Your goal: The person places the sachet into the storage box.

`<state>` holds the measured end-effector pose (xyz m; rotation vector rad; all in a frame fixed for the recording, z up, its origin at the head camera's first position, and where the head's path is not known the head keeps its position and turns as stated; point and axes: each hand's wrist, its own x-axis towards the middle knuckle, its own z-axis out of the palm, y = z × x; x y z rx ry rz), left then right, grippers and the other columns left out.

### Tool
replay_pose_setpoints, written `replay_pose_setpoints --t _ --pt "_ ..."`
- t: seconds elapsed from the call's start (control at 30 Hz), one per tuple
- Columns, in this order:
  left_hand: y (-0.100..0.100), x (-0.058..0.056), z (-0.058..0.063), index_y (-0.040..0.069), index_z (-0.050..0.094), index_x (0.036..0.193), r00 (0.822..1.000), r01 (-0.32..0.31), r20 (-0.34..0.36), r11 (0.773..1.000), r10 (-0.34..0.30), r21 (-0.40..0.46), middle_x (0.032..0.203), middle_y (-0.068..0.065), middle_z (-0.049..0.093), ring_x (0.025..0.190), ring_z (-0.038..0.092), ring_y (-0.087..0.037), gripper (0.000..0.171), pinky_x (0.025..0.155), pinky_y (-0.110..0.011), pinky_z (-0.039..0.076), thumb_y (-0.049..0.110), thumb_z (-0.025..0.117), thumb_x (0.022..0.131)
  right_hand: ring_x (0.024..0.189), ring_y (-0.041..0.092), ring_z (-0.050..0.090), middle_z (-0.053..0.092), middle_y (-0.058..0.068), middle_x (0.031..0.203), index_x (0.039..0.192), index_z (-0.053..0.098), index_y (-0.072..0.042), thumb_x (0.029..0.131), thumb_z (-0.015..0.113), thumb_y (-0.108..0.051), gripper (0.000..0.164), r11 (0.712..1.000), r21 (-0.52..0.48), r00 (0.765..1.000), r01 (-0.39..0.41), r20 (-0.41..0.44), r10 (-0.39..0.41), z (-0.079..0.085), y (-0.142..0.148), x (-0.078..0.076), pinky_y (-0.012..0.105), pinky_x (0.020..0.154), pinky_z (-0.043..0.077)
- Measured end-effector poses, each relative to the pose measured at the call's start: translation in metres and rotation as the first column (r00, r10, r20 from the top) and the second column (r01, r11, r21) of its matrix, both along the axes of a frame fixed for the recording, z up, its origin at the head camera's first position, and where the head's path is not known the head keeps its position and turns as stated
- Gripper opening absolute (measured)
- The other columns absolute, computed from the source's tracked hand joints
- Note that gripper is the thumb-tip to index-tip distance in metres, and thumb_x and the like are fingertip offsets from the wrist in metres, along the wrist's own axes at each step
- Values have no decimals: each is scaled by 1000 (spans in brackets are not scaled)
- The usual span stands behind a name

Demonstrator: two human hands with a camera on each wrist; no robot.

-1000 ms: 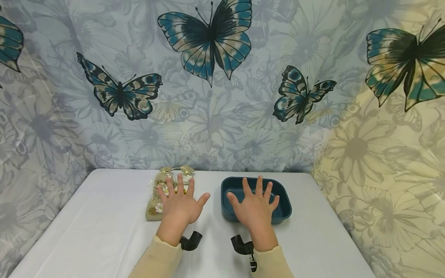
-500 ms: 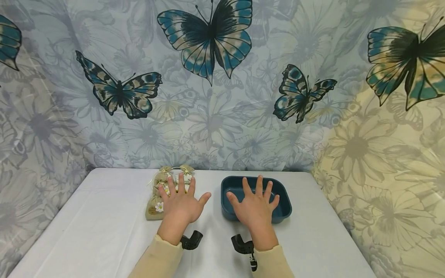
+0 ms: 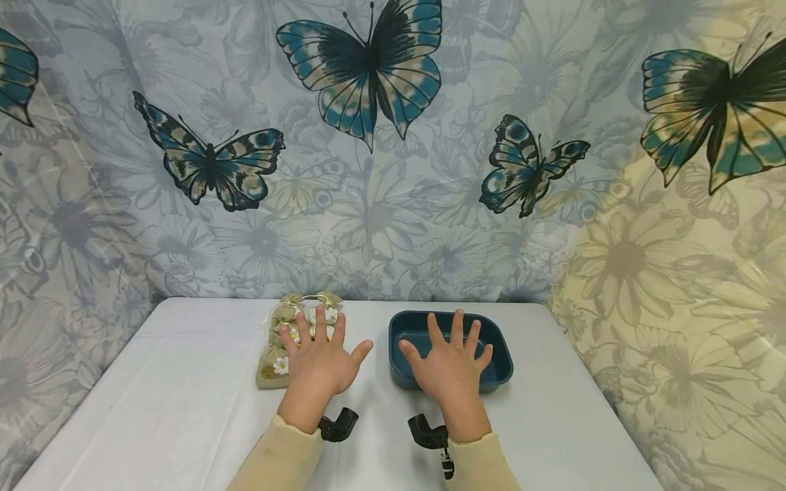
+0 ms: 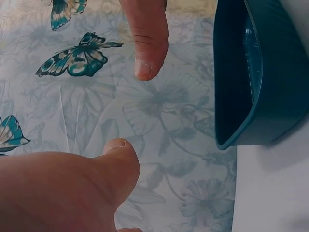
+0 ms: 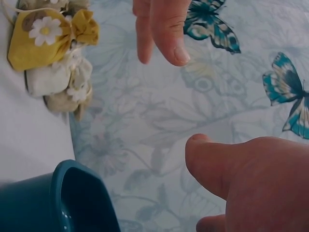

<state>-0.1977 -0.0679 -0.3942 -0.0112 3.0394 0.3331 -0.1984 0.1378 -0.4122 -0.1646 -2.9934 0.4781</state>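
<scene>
Hardly anything has moved since the earlier frame: from the head, I see the left hand spread, empty, before cloth pouches; the right hand likewise before a blue bin. Left wrist: bin near, untouched. Right wrist: yellow pouch, brown patch unreadable.

Beige, white and yellow cloth pouches are obstructing left of the dark-teal, rounded-rectangular tub, a gap seemingly running between.

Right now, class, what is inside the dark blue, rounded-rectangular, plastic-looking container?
In the head view, the container shows only bare blue inner surfaces; the spread right hand covers part of the interior, hiding anything there.
</scene>
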Motion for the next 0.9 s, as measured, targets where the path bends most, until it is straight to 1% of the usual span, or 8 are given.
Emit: replay_pose_setpoints --t 0.2,0.3,0.4,0.57,0.63,0.77,0.83,0.9 --pt "-3 -2 -3 19 20 161 1000 -4 1 1000 4 6 163 -19 -3 143 -15 -48 84 107 -68 -11 72 30 97 144 49 -12 -4 22 163 158 32 -21 90 45 -76 88 1000 4 1000 -7 8 7 -1 3 0 76 103 -3" --pt "-6 -3 -2 19 19 161 1000 -6 2 999 6 34 163 -19 -3 144 -14 -48 83 107 -68 -11 71 30 98 144 48 -16 -6 21 163 158 31 -21 90 45 -76 89 1000 -4 1000 -19 10 19 1 9 -2 76 103 -4" --pt "-15 -6 1 19 16 161 1000 -8 -8 997 9 74 163 -20 -4 144 -13 -49 85 107 -68 -11 73 30 97 143 47 -19 -6 22 163 159 29 -22 90 41 -78 90 999 -7 999 -39 -1 39 3 21 -5 77 102 -5" --pt "-48 -9 1 15 13 161 999 -10 -44 989 16 147 162 -24 -5 143 -14 -51 95 106 -70 -13 79 25 92 142 48 -21 -7 24 162 160 25 -20 88 34 -83 96 998 -32 999 -48 -26 48 13 53 -10 78 100 -7" --pt "-64 -10 0 13 10 161 999 0 -50 982 10 188 162 -25 -6 142 -15 -52 98 105 -71 -13 81 25 91 142 49 -21 -8 25 162 160 24 -18 88 34 -84 99 998 -49 998 -43 -40 41 19 67 -10 78 99 -8" --pt "-94 -11 -2 12 2 161 999 30 -45 958 -18 284 161 -27 -10 141 -18 -52 101 104 -73 -11 78 34 92 141 52 -20 -10 27 161 160 21 -15 87 37 -83 101 997 -72 998 -39 -56 35 29 93 -10 80 97 -5" --pt "-108 -11 -3 11 -1 161 998 49 -46 945 -36 324 160 -28 -11 141 -18 -53 102 103 -74 -8 75 40 93 141 53 -19 -12 27 160 161 18 -15 89 39 -81 100 994 -102 998 -42 -48 37 33 106 -10 81 96 -4" --pt "-121 -10 -5 9 -4 160 998 62 -47 938 -49 342 159 -30 -12 140 -18 -54 104 102 -76 -4 73 44 93 141 54 -17 -14 27 160 161 14 -15 91 40 -77 98 987 -154 999 -50 -29 46 33 118 -9 83 95 -1"
